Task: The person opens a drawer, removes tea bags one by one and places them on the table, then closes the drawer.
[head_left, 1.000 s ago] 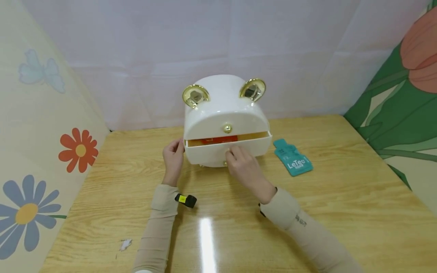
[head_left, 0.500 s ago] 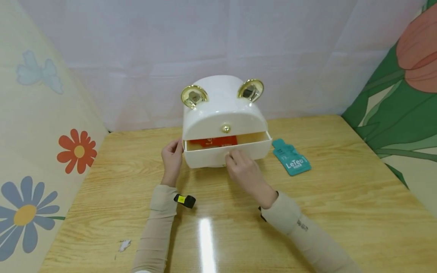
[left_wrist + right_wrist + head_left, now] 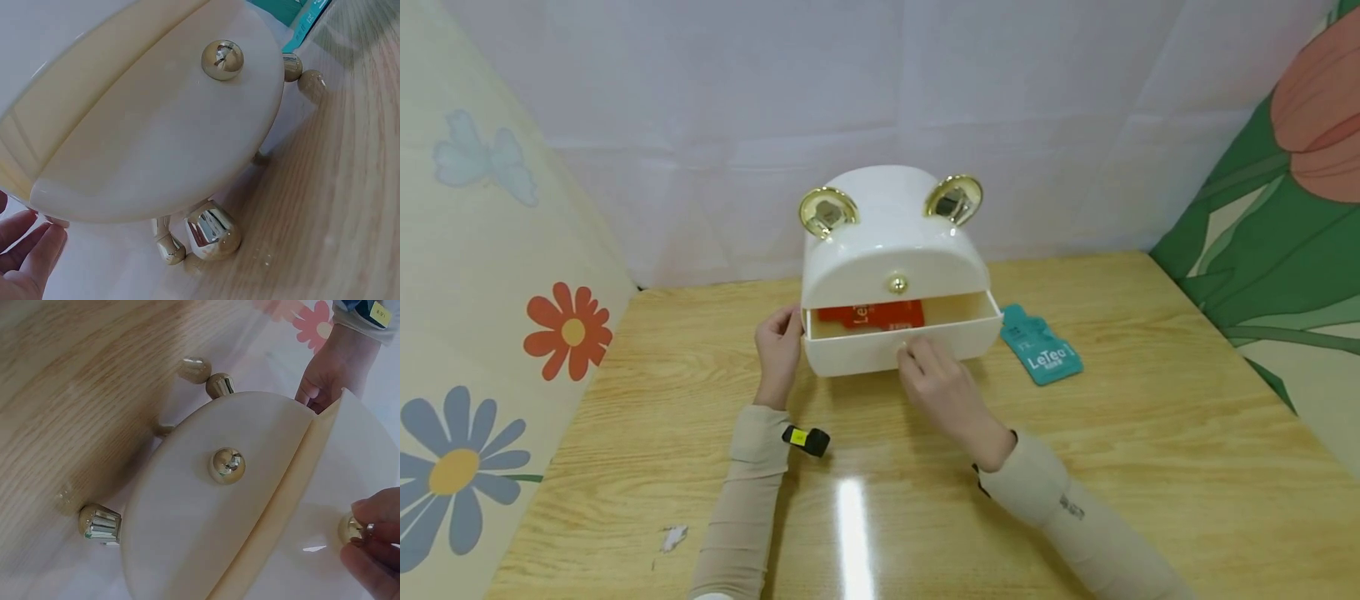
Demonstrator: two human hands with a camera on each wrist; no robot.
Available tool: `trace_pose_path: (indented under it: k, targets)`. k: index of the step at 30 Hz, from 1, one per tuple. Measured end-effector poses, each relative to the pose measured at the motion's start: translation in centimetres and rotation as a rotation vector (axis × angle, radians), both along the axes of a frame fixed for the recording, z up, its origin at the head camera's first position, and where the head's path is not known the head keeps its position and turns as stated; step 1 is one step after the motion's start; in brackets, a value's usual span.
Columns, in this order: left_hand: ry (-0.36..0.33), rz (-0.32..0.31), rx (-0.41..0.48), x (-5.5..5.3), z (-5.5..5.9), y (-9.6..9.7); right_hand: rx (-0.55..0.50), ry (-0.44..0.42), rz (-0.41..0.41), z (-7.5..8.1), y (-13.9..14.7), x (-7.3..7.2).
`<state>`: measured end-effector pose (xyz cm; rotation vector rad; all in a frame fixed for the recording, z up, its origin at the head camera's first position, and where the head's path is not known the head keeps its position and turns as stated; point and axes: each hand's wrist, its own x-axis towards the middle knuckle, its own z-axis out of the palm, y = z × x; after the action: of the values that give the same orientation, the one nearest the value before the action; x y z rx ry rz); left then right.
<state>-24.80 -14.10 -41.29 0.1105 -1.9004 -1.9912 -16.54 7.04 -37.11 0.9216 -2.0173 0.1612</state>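
A white mini drawer cabinet (image 3: 887,196) with two gold ears stands on the table. Its middle drawer (image 3: 848,357) is pulled part way out, and a red sachet (image 3: 891,315) with white lettering lies inside. My right hand (image 3: 943,390) is at the front of that drawer; thumb and fingers pinch its gold knob (image 3: 347,529) in the right wrist view. At the cabinet's left side, my left hand (image 3: 778,350) holds the edge with bent fingers, thumb tip at the corner in the left wrist view. Below, the bottom drawer (image 3: 206,512) with its own gold knob is closed.
To the right of the cabinet a teal sachet (image 3: 1043,348) lies flat on the wooden table (image 3: 700,467). A small pale scrap or worn patch (image 3: 674,537) shows at the front left. A light cloth (image 3: 715,150) hangs behind, with painted panels on both sides.
The middle drawer has slid further out toward me, pulled by my right hand, and more of the red sachet shows. My left hand has stayed at the cabinet's side.
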Motion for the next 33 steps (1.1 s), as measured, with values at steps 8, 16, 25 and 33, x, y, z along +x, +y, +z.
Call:
trace_pose_path:
  k: [8,16,25,33]
  targets:
    - [0.01,0.003,-0.015,0.0,0.0,-0.1,0.001,-0.006,-0.001,0.1,-0.3,0.3]
    - [-0.003,-0.066,0.056,0.0,0.2,-0.4,-0.046,-0.039,0.009,-0.1,-0.3,0.1]
    - [0.028,-0.145,0.057,0.3,0.4,-0.6,-0.033,0.0,0.02,-0.2,-0.3,-0.5]
    - [0.132,-0.162,-0.031,0.5,0.1,-0.8,0.008,0.039,0.02,-0.2,0.0,-1.0]
